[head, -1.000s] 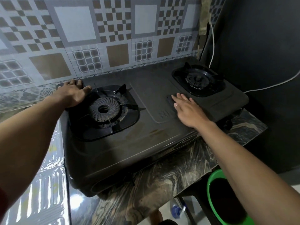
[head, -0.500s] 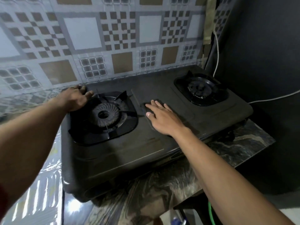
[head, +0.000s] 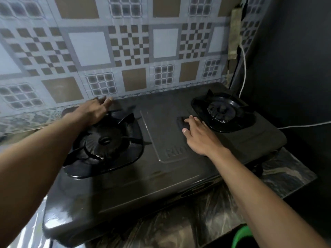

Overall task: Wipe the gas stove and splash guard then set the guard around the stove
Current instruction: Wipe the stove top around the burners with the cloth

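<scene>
A black two-burner gas stove (head: 161,176) sits on a marbled counter (head: 279,176). Its left burner (head: 105,140) is near me and its right burner (head: 222,110) lies farther back. The tile-patterned splash guard (head: 89,51) stands upright behind the stove and runs off to the left. My left hand (head: 93,111) lies flat on the stove's rear left, fingers spread, fingertips at the guard's foot. My right hand (head: 200,138) presses a small dark cloth (head: 181,120) against the stove top, just left of the right burner.
A shiny foil panel (head: 32,230) lies at the stove's left side. A white cable (head: 244,68) hangs down the dark right wall. A green bucket rim (head: 240,235) shows below the counter's front right edge.
My right hand slid the cloth left to the stove's middle, then back right toward the right burner. My left hand shifted right along the rear edge. The view moved closer.
</scene>
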`<state>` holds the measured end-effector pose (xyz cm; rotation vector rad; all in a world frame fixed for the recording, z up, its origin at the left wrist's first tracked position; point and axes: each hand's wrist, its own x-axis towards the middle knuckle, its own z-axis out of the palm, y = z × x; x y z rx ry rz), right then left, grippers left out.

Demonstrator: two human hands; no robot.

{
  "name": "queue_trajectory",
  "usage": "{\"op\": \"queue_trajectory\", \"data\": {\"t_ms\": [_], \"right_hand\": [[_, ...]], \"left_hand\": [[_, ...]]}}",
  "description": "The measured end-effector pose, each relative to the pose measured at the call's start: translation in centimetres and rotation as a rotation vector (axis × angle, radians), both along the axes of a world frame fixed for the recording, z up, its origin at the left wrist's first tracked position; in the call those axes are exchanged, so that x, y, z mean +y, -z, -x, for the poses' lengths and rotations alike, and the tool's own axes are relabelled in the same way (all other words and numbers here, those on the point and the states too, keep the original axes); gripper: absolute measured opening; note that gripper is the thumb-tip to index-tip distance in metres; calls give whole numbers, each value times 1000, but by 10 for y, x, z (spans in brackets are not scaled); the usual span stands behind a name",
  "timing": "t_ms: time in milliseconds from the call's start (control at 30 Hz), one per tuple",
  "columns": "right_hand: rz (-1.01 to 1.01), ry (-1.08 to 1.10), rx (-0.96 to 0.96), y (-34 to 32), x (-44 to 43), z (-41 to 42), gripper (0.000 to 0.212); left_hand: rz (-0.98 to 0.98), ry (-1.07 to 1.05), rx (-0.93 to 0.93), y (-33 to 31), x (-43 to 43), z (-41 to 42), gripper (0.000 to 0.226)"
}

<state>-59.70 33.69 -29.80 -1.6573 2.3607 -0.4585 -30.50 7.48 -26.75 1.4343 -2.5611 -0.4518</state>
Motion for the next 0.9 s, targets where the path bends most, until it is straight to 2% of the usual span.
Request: {"op": "queue_trajectory", "data": {"t_ms": [100,233,333,533,900], "right_hand": [[-7,-36,-10,0,-9,9,52],[24,-50,18,2,-28,14,53],[4,-85,27,-1,-48,20,53],[-84,-138,34,-11,-102,27,53],[-181,-257,36,-20,-193,33,52]], "left_hand": [[58,129,-14,-7,13,42,66],[49,153,-78,-7,25,89,72],[34,148,-134,-3,30,110,68],[-15,78,-270,15,29,125,70],[23,52,-232,17,30,126,66]]}}
